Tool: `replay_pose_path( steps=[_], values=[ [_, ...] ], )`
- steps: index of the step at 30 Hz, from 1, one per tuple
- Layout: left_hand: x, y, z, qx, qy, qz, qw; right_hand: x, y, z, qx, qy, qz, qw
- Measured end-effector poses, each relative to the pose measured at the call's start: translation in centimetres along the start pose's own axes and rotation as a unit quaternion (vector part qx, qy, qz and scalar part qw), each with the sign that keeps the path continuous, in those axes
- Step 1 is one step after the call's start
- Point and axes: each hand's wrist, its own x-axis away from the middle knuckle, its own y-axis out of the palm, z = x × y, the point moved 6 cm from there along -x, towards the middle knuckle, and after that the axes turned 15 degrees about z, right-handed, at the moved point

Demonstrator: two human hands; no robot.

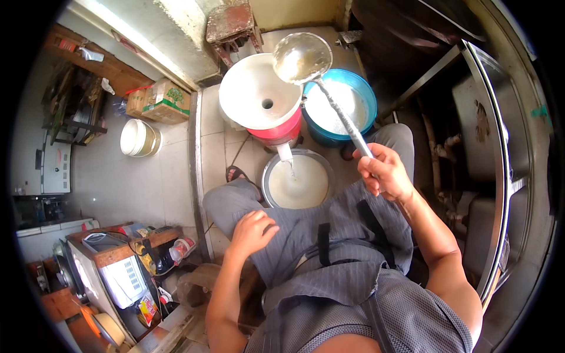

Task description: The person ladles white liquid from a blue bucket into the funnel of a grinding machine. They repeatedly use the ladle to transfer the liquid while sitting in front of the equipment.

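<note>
My right hand [384,172] grips the handle of a metal ladle [302,57], whose wet, round bowl is raised over the gap between a grinding machine and a blue tub. The machine's wide white hopper [247,95] has a dark hole at its bottom, above a red body [280,132]. From its white spout [285,152] whitish liquid runs into a metal basin [330,176] of pale liquid on the floor between my legs. The blue plastic tub [371,103] holds white, foamy contents. My left hand [254,234] rests on my left thigh, fingers loosely curled, holding nothing.
A worn wooden stool [229,24] stands behind the hopper. To the left, past a door sill [194,176], are a white bucket [134,137] and cardboard boxes [170,103]. A cluttered cabinet [88,264] is at lower left. A metal-framed rack [499,132] stands close on the right.
</note>
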Motion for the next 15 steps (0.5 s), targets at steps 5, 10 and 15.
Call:
replay_pose_path(
  steps=[5,10,15],
  values=[
    [1.4,0.3,0.8,-0.082,0.044,-0.024,0.995,-2.6,-3.3,0.0,0.151,-0.055,0.129,0.979],
    [0.9,0.7,0.6,-0.063,0.076,-0.01,0.995,-13.6,-11.0,4.7,0.476,-0.121,0.245,0.836],
    [1.5,0.6,0.3,-0.088,0.069,0.031,0.993,-19.4,-9.1,6.3,0.619,-0.102,0.269,0.731]
  ],
)
